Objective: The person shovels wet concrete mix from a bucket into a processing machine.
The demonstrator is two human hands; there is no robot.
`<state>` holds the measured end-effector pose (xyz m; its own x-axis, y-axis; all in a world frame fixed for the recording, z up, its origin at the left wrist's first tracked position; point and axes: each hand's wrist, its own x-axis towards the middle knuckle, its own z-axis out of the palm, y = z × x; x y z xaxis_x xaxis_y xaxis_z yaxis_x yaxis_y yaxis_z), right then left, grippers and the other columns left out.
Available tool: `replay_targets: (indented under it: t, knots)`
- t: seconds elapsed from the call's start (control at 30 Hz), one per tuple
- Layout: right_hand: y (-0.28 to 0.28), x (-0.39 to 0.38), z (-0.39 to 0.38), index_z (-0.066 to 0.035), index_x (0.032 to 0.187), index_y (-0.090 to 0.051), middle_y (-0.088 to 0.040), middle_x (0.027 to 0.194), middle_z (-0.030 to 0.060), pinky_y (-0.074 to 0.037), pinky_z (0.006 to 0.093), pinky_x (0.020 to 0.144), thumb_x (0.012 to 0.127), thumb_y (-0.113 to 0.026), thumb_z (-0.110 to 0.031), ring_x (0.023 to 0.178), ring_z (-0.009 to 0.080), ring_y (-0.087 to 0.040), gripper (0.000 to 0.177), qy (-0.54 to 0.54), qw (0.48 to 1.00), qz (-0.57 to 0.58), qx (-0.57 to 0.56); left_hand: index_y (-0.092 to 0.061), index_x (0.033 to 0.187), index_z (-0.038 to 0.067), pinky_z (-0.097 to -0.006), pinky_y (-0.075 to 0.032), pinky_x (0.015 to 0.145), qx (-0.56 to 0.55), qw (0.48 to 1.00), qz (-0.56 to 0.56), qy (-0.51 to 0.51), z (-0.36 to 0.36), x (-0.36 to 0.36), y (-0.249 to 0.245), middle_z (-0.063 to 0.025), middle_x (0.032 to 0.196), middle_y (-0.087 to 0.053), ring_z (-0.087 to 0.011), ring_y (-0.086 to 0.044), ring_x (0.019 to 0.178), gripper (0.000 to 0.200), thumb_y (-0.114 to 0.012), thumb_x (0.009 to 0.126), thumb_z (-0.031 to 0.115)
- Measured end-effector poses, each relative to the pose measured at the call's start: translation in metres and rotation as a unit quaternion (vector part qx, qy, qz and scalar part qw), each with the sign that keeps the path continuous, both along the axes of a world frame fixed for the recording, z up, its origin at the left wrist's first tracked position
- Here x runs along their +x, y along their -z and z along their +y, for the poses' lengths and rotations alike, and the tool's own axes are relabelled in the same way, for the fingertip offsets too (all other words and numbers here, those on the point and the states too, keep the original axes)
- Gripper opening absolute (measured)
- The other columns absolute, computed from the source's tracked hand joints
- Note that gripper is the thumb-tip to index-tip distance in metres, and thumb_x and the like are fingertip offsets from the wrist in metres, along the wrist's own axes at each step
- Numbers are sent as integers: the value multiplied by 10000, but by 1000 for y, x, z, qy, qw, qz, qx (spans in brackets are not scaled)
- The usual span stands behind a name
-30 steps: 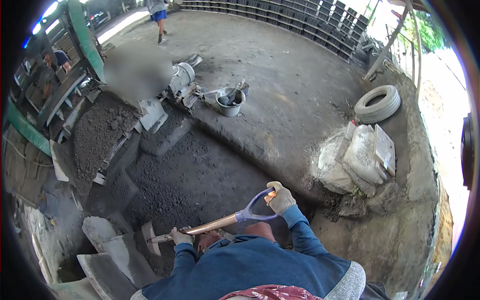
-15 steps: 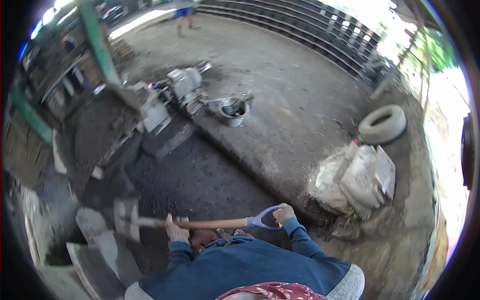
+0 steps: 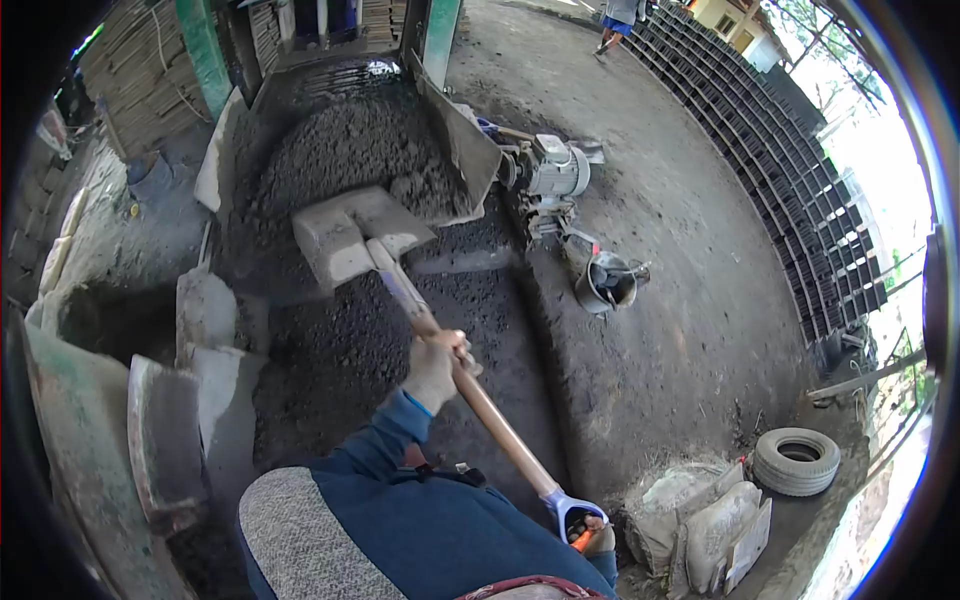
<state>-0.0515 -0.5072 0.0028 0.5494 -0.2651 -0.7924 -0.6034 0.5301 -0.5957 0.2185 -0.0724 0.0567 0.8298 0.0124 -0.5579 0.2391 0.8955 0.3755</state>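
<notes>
My gloved left hand (image 3: 432, 368) is wrapped round the wooden shaft of a shovel (image 3: 505, 435), partway down toward the blade. At the other end, my right hand (image 3: 598, 538) grips the blue D-shaped handle, close to my body. The wide metal blade (image 3: 340, 235) points forward and to the left, over the near edge of a heap of dark, crumbly soil (image 3: 340, 150). Its upper face looks bare apart from smears. The heap lies between upright side boards.
An electric motor (image 3: 560, 172) and a metal bucket (image 3: 606, 282) stand on the raised floor at right. Filled sacks (image 3: 715, 530) and a tyre (image 3: 796, 462) lie at lower right. Stacked dark tiles (image 3: 740, 130) line the far side. A person (image 3: 617, 22) walks behind. Curved slabs (image 3: 165, 435) stand at left.
My view has turned left toward the soil heap. The shovel has swung from lying across my body to pointing forward, blade at the heap. Both hands keep hold of it.
</notes>
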Motion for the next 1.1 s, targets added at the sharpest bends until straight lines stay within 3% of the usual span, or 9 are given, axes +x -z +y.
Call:
replay_targets:
  t: [0.23, 0.37, 0.43, 0.5, 0.57, 0.63, 0.7, 0.8, 1.1]
  knots:
    - [-53, 108, 161, -94, 691, -531, -509, 605, 54, -497, 394, 567, 780, -614, -188, 551, 230, -539, 154, -4, 999, 19, 45, -485, 772, 71, -467, -453, 564, -3, 1000, -28, 9, 134, 124, 9, -62, 656, -483, -240, -489, 517, 93, -573, 796, 89]
    - [-65, 179, 266, -106, 818, -535, -521, 684, 48, -489, 396, 590, 860, -607, -215, 602, 239, -525, 137, -1, 994, -59, 89, -480, 751, 79, -457, -459, 564, 55, 994, -96, 10, 222, 208, 9, -68, 655, -487, -232, -487, 523, 117, -584, 792, 111]
    - [-79, 207, 307, -79, 928, -552, -547, 765, 46, -505, 402, 620, 925, -595, -190, 648, 224, -551, 119, 3, 967, -193, 167, -485, 763, 107, -435, -448, 529, 122, 984, -128, 2, 253, 242, 5, -54, 627, -495, -228, -512, 525, 141, -623, 791, 104]
    - [-118, 234, 341, -48, 1017, -576, -588, 823, 56, -517, 365, 677, 960, -597, -222, 713, 197, -591, 184, -22, 983, -155, 97, -497, 809, 105, -402, -470, 537, 176, 974, -138, -32, 265, 259, -21, -48, 635, -509, -213, -513, 529, 152, -645, 820, 136]
    - [-101, 245, 318, -31, 1056, -608, -626, 852, 54, -525, 330, 710, 951, -619, -215, 766, 160, -621, 212, -226, 926, -301, 2, -502, 842, 106, -373, -488, 547, 218, 965, -96, -109, 269, 279, -14, -37, 649, -523, -195, -517, 534, 148, -642, 852, 154]
    - [-81, 252, 275, -35, 1018, -639, -638, 823, 44, -522, 300, 667, 933, -640, -181, 740, 135, -625, 169, -216, 933, -288, 1, -491, 834, 117, -393, -464, 548, 171, 979, -73, -83, 244, 265, -21, -15, 635, -504, -185, -504, 529, 145, -625, 876, 155]
    - [-70, 240, 216, -47, 974, -656, -635, 774, 43, -523, 292, 560, 864, -658, -95, 604, 151, -603, 120, -80, 974, -210, -5, -484, 822, 121, -410, -453, 564, 69, 990, -121, -32, 192, 221, -31, -6, 621, -489, -186, -492, 523, 149, -617, 884, 148]
    - [-11, 193, 117, -38, 923, -643, -602, 683, 89, -503, 374, 469, 815, -639, -64, 565, 226, -603, 111, -32, 984, -160, -73, -482, 814, 128, -447, -445, 614, -21, 991, -126, 25, 110, 155, -26, -5, 617, -470, -191, -480, 522, 145, -596, 903, 132]
    - [75, -7, -81, -40, 882, -632, -623, 771, 109, -540, 391, 568, 816, -611, -60, 649, 248, -619, 72, 108, 994, 16, -24, -486, 838, 84, -533, -518, 689, 1, 992, -15, 123, -89, 8, -14, -67, 708, -503, -246, -528, 575, 135, -613, 823, 42]
